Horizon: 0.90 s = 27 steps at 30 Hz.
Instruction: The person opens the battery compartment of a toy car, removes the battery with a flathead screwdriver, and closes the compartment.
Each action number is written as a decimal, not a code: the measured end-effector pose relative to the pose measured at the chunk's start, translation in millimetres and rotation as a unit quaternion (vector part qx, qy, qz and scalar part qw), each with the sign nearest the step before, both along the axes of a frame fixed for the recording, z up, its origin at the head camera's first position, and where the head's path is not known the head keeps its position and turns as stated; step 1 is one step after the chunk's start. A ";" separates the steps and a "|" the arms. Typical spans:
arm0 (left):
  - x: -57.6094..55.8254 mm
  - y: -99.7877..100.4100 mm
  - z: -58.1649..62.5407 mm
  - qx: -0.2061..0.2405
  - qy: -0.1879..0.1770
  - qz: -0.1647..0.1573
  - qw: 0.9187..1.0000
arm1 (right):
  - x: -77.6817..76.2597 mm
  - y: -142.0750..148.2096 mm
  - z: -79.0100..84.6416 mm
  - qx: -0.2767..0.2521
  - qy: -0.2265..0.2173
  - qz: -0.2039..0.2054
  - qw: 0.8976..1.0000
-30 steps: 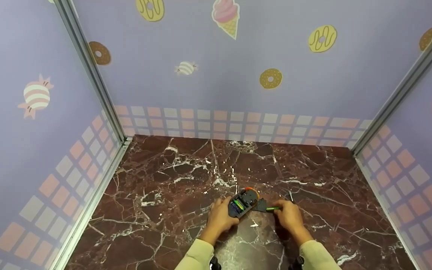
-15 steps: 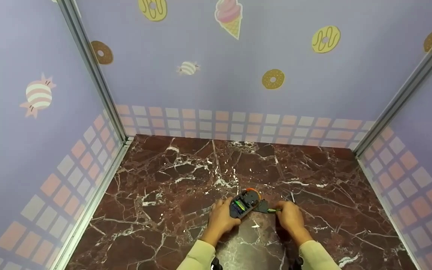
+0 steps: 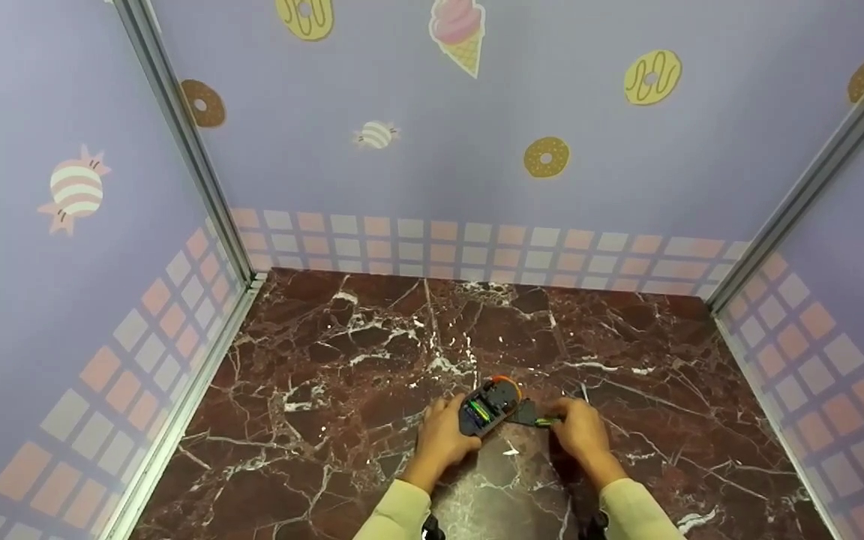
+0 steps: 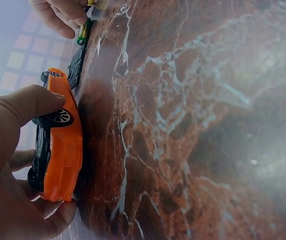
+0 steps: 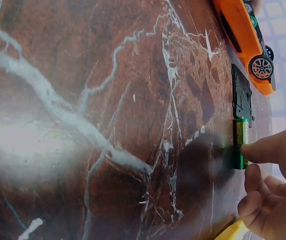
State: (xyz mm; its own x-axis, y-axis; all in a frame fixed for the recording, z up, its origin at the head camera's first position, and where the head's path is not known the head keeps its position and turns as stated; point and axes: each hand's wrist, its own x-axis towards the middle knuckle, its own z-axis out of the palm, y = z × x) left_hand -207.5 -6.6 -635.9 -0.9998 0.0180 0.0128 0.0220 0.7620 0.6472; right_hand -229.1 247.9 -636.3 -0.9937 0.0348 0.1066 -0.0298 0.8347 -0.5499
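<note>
An orange toy car (image 3: 503, 395) is turned over, its dark underside and open battery compartment facing up in the head view. Green batteries (image 3: 480, 410) lie in that compartment. My left hand (image 3: 443, 435) grips the car by its sides; the left wrist view shows the thumb by a wheel (image 4: 61, 116). To the right, my right hand (image 3: 580, 431) pinches a loose green battery (image 5: 241, 131) low over the marble-patterned surface. Between the car and this battery lies a black battery cover (image 5: 241, 94). The battery's near end meets or overlaps the cover's edge; contact is unclear.
A yellow object (image 5: 232, 231), mostly hidden, lies by the right hand. A thin metal shaft (image 3: 583, 392) shows beyond that hand. Purple patterned walls (image 3: 432, 180) enclose the dark red marbled surface (image 3: 327, 450) at the back and both sides.
The loose battery has tipped and dropped slightly within my right fingers, less of it sticking out. The left hand and car stay nearly still; the whole head view shifted a little.
</note>
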 end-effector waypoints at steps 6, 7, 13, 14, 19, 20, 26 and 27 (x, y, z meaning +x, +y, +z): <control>0.0 0.3 0.1 -0.003 -0.006 0.001 1.000 | 1.7 1.8 -1.7 0.003 -0.001 0.001 1.000; -0.1 0.3 0.1 -0.004 -0.005 0.001 1.000 | 1.8 2.3 -1.7 0.004 0.001 0.001 1.000; 0.0 -0.2 0.1 -0.014 -0.001 0.000 1.000 | 1.7 2.3 2.3 -0.001 -0.002 -0.006 1.000; -0.2 -0.3 0.3 -0.014 0.000 0.000 1.000 | 1.3 1.8 3.4 -0.004 -0.006 -0.008 1.000; 0.1 -0.4 0.2 -0.007 -0.004 0.001 1.000 | -0.4 -3.4 8.8 -0.014 -0.014 -0.010 1.000; 0.4 -0.2 0.2 -0.004 -0.005 0.001 1.000 | -0.5 -5.0 10.0 -0.017 -0.014 -0.009 1.000; 0.8 -1.4 0.7 -0.002 -0.004 -0.002 1.000 | -0.6 -18.7 15.2 -0.043 -0.004 0.011 0.999; 0.9 -1.8 0.9 -0.002 -0.002 -0.002 1.000 | -0.4 -21.3 15.8 -0.047 -0.003 0.016 0.999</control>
State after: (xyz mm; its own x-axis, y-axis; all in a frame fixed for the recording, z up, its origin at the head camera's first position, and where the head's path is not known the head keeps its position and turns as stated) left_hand -206.6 -8.4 -635.0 -0.9997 0.0219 0.0091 0.0226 0.7642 0.6446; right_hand -229.5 226.6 -620.5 -0.9951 0.0134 0.0981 -0.0512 0.7782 -0.6260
